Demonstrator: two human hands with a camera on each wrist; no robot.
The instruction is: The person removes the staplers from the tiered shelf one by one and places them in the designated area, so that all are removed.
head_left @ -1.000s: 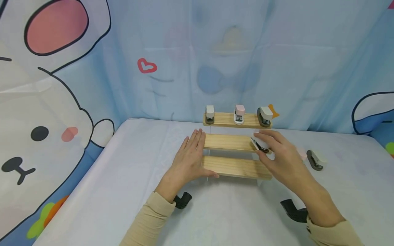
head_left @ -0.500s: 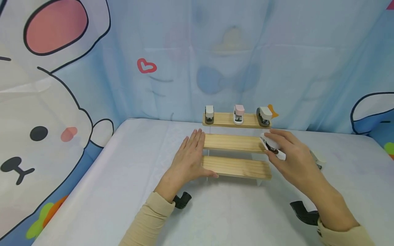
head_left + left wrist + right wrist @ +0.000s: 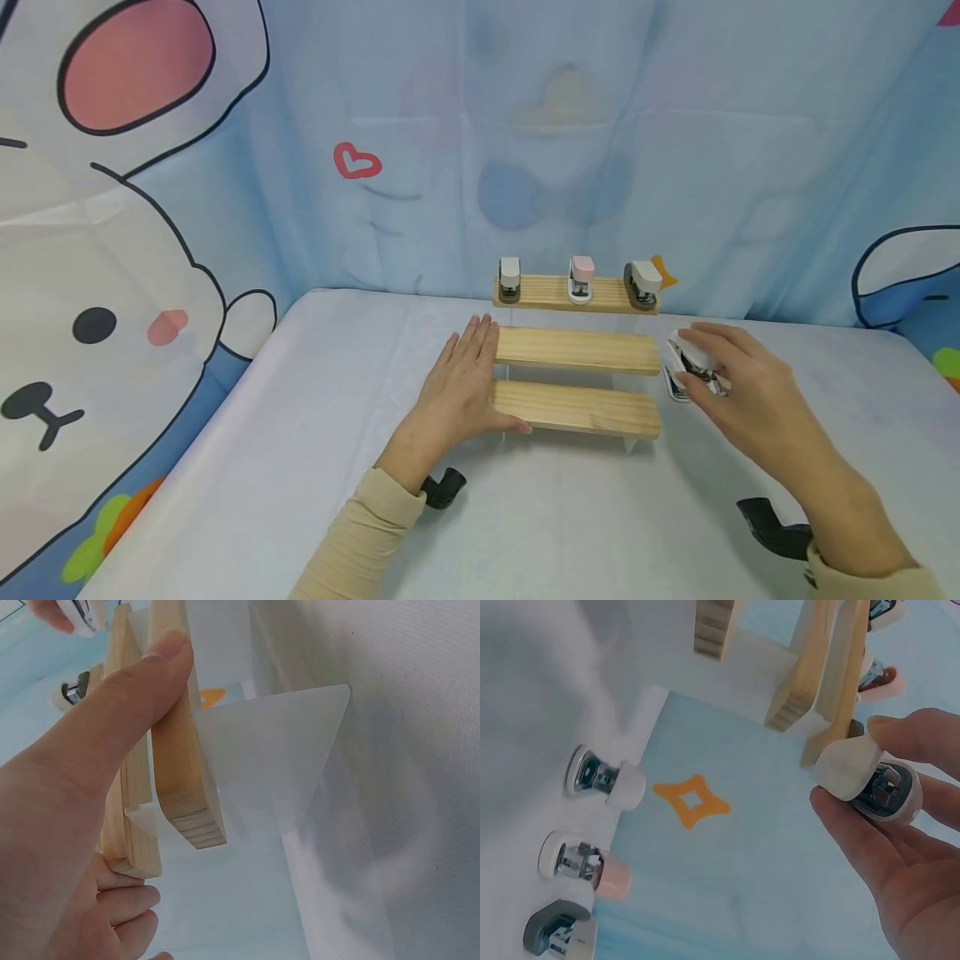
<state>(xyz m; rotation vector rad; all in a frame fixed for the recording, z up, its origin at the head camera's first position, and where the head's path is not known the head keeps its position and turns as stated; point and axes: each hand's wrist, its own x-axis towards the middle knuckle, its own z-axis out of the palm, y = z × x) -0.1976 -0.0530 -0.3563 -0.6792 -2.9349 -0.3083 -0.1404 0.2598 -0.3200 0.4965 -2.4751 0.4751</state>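
Observation:
A small white stapler (image 3: 847,765) is pinched between the thumb and fingers of my right hand (image 3: 761,404), off the table just right of the wooden shelf rack. My left hand (image 3: 457,392) rests against the rack's left end, fingers straight. Its thumb lies over the front of the lower board (image 3: 577,408), with the fingers by the middle board (image 3: 577,350). On the top board (image 3: 543,292) stand a white-topped stapler (image 3: 509,279), a pink stapler (image 3: 581,279) and a dark-based stapler (image 3: 642,285). The right hand hides much of what lies behind it in the head view.
In the right wrist view a white stapler (image 3: 604,780), a pink stapler (image 3: 585,862) and a dark grey stapler (image 3: 559,930) stand on the table beside the rack. Clear side panels (image 3: 277,742) hold up the boards. A printed blue curtain (image 3: 420,217) hangs behind.
My right hand has moved right with the white stapler, from over the end of the middle board to beyond the rack's right side. The left hand has stayed in place.

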